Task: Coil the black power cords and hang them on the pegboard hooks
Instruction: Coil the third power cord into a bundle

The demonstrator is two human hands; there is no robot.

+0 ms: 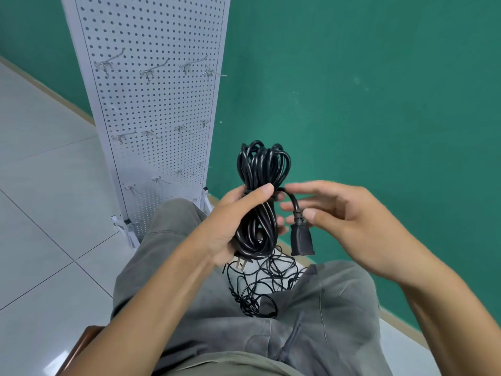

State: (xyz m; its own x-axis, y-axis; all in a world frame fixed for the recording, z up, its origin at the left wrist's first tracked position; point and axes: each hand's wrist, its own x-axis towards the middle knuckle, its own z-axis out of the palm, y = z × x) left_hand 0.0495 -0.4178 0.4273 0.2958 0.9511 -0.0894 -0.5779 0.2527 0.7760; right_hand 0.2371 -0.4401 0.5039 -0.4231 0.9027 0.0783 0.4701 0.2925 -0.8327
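Note:
A coiled black power cord point(260, 169) stands upright in my left hand point(230, 226), which grips the bundle round its middle, thumb across the front. A pronged plug sticks out below that hand. My right hand point(352, 221) pinches the cord's free end just above its black socket end point(302, 240), which hangs to the right of the coil. More thin black cord point(260, 283) lies tangled on the floor between my knees. The white pegboard point(151, 109) stands at upper left, with bare metal hooks point(154, 70) in three rows.
A green wall fills the right and top. Pale floor tiles point(40, 185) spread to the left. My legs in grey trousers point(244, 335) take up the lower middle. A brown chair edge point(81, 346) shows at the bottom left. The pegboard stands on white feet.

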